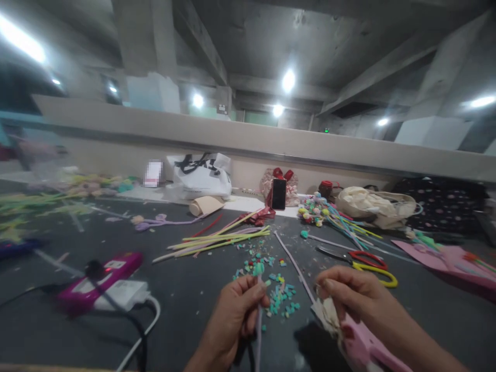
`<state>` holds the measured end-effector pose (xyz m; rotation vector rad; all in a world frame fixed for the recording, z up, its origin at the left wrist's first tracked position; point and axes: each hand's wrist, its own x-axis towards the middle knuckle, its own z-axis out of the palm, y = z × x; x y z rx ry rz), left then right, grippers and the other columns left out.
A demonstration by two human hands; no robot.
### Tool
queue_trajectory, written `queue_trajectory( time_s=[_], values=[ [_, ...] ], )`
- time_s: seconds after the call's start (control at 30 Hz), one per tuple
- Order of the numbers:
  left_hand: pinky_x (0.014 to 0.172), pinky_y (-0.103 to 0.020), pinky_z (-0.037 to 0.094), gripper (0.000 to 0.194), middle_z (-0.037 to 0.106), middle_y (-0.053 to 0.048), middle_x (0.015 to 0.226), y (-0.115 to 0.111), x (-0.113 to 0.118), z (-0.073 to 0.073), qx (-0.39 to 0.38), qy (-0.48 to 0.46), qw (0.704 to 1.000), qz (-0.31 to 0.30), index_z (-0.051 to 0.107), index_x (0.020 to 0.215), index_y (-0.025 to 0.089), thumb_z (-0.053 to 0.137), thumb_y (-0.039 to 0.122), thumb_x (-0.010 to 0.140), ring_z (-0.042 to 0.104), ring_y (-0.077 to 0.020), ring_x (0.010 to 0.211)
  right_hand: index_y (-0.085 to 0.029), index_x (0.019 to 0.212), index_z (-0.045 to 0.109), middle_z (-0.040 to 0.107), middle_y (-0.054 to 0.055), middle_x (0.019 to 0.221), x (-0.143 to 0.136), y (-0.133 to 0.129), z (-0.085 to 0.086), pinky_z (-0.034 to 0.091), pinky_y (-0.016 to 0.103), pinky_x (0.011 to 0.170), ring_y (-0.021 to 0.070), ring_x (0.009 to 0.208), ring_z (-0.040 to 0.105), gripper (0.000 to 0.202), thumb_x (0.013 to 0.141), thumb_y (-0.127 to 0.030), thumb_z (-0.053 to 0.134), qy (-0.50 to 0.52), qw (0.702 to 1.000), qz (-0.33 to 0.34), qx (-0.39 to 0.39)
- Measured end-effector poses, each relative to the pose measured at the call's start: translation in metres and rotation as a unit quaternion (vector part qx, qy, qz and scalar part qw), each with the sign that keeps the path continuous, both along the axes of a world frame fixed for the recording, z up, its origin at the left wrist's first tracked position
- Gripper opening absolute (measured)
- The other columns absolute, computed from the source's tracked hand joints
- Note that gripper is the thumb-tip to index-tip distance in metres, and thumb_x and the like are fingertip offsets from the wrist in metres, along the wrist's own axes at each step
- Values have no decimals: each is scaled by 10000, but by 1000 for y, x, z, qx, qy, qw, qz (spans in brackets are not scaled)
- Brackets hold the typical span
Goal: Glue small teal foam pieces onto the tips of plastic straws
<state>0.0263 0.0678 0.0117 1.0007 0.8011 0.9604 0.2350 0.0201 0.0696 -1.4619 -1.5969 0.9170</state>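
My left hand point(242, 305) is closed around a thin lilac stem point(259, 333), held upright near the table's front. A small teal bud point(258, 268) tops it, and a pale green bit shows by the thumb. My right hand point(349, 294) has its thumb and fingers pinched together; whatever lies between them is too small to make out. Just below it is a pink tool point(364, 343) shaped like a glue gun, its front covered by a crumpled whitish wrapping point(329, 315). Teal, pink and yellow scraps point(282, 297) lie scattered between the hands.
Scissors point(374, 261) with red and yellow handles lie beyond my right hand. A magenta power strip point(112, 274) with a white adapter point(126, 295) and cables sits left. Pale stems point(217, 240), a phone point(278, 194), a flower bunch point(315, 209) and a white bag point(203, 178) are farther back.
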Motion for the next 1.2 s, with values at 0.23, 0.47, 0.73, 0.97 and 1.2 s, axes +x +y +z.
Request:
queue_trajectory(
  time_s=[0.23, 0.47, 0.73, 0.97, 1.2],
  values=[
    [357, -125, 160, 221, 582, 11, 513, -2, 1, 5, 4, 25, 1000, 19, 558, 574, 130, 615, 331, 646, 269, -1, 352, -238, 756, 594, 600, 16, 710, 73, -55, -24, 403, 241, 581, 163, 648, 550, 186, 783, -368, 463, -313, 948, -53, 33],
    [422, -155, 295, 211, 635, -36, 558, -24, 50, 34, 7, 32, 997, -73, 564, 600, 124, 577, 322, 672, 480, -66, 449, -258, 811, 567, 595, 32, 789, 84, -68, -51, 400, 251, 591, 187, 695, 551, 117, 698, -283, 550, -391, 918, -23, 61],
    [426, -227, 419, 139, 622, -22, 547, -10, 129, 29, -67, 41, 994, -76, 455, 582, 157, 538, 237, 658, 566, -124, 457, -249, 823, 582, 607, 14, 744, 90, -72, -50, 393, 207, 589, 157, 657, 542, 158, 776, -347, 467, -252, 965, -44, 53],
    [459, -224, 435, 161, 646, -37, 619, -6, 137, 4, -55, 67, 994, -68, 449, 621, 167, 561, 282, 629, 600, -136, 538, -228, 810, 578, 586, 16, 736, 94, -73, -53, 387, 216, 585, 160, 655, 525, 211, 792, -383, 436, -200, 979, -39, 31],
    [451, -233, 414, 128, 621, 13, 521, -3, 140, -3, -40, 111, 989, -84, 469, 595, 172, 562, 260, 586, 565, -130, 476, -206, 808, 589, 575, 9, 735, 102, -77, -46, 397, 223, 604, 168, 685, 513, 257, 776, -419, 449, -63, 996, -55, 1]
  ],
)
